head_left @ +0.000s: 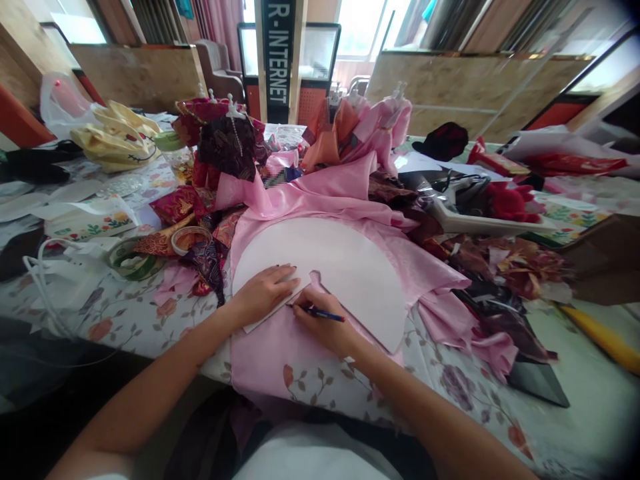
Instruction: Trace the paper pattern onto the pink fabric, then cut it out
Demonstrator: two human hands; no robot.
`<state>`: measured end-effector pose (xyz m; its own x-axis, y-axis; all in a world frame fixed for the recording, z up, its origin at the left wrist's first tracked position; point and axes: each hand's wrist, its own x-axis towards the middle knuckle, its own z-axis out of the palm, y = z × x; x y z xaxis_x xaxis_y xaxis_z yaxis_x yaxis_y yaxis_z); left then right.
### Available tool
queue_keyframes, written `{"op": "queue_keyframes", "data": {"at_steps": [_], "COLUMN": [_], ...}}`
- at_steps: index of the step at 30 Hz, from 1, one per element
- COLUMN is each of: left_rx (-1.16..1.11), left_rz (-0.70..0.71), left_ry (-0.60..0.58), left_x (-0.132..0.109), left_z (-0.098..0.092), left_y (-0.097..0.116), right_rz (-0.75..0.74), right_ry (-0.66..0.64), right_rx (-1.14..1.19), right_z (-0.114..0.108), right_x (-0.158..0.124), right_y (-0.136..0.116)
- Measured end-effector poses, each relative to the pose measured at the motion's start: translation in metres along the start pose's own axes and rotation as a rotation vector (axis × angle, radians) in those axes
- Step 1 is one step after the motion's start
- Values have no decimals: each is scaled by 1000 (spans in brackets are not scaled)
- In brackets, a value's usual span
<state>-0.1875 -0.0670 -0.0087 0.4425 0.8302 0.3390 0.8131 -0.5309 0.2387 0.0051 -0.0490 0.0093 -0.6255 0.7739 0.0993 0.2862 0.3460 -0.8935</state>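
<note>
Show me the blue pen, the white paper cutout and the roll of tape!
Blue pen (327,315): head view, on the barrel.
White paper cutout (330,267): head view, on its middle.
Roll of tape (193,231): head view, on the top rim.
</note>
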Motion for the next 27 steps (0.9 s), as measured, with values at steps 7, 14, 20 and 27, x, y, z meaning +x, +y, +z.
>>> {"op": "queue_keyframes", "data": {"at_steps": [7,14,20,27], "left_rx": [6,-4,-23,11], "left_rz": [10,16,0,7], "left_ry": [4,-9,15,-11], "left_x": [-1,0,0,0], "left_z": [6,4,-1,1], "left_y": [-4,-4,1,0], "right_rz": [-64,-47,24,19], "right_ry": [-182,-144,27,14], "right_rx": [68,69,11,20], "right_z": [29,32,-7,0], "right_x": [-9,-7,3,-2], "right_y": [-21,-16,1,-9]}}
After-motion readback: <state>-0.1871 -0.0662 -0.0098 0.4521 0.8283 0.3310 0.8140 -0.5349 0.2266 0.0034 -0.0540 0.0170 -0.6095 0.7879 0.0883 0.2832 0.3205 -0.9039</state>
